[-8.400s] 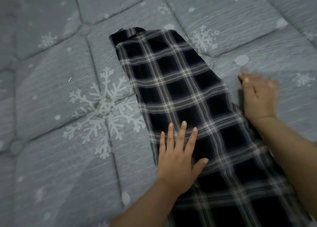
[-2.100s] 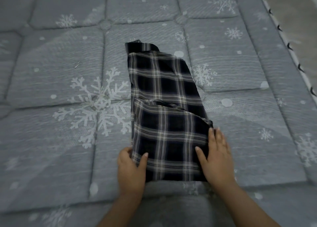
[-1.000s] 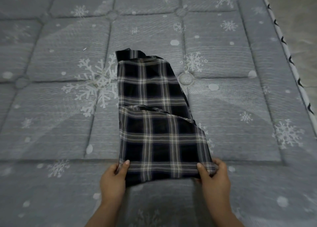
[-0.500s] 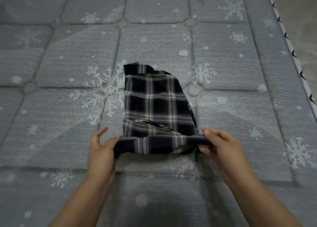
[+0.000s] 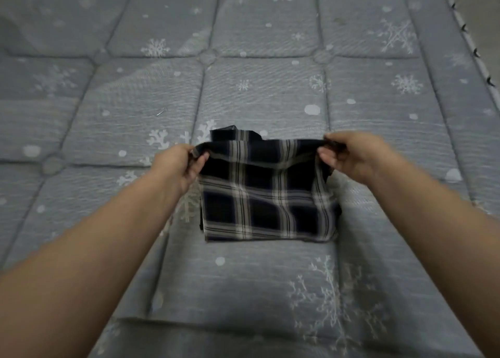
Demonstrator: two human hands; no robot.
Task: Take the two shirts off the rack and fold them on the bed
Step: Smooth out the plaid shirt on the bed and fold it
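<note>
Grip: I read my left hand [image 5: 180,165] pinching the shirt's [image 5: 266,208] near-left corner of the raised edge, thumb and fingers clamped on cloth; my right hand [image 5: 349,157] pinches the opposite corner the same way.
Shirt position: mid-bed [image 5: 270,92], lower layers flat on the mattress, the held edge lifted and carried toward the far end.
Key relation: the held edge runs left to right between both hands; the collar end [image 5: 235,135] lies just beyond it. Both hands are about equally near.
Next move, my judgement: lower the edge onto the collar end, corners aligned.
Material: thin woven plaid, dark navy with pale stripes, limp, sagging between grips.
Surface: quilted grey fabric, snowflake print, tufted seams.
</note>
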